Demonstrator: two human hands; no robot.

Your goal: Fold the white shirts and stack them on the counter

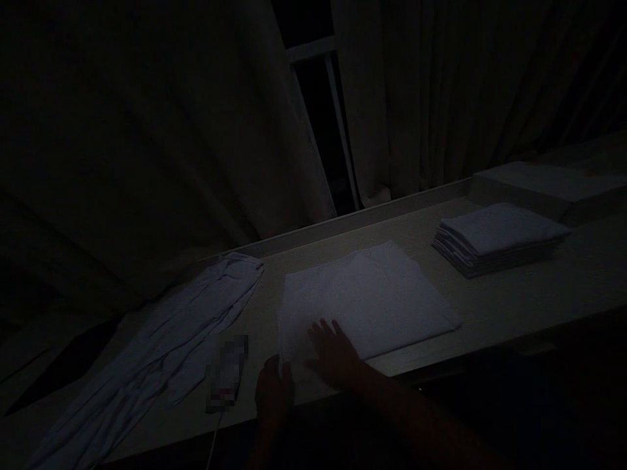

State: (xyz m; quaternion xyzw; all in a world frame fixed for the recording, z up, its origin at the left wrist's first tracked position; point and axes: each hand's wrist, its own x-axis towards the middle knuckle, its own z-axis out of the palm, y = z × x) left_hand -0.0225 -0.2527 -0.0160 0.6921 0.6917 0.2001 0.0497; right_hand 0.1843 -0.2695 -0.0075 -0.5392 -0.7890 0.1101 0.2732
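Flat white towel [365, 300] on tabletop [514, 300]: right hand [333, 356] open, pressing 7 o'clock corner; left hand [274, 388] pinching edge; smooth outward

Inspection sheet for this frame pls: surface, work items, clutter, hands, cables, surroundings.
Surface: long pale counter, dimly lit.
Work items: flat towel spread near the front edge; both hands at its near left corner.
Clutter: stack of folded towels to the right; crumpled cloth to the left; small blurred device; low box at the back right.
Hands: left hand at the towel's edge; right hand flat on the towel.
Cables: thin cord runs from the device off the front edge.
Surroundings: curtains with a dark gap between them.
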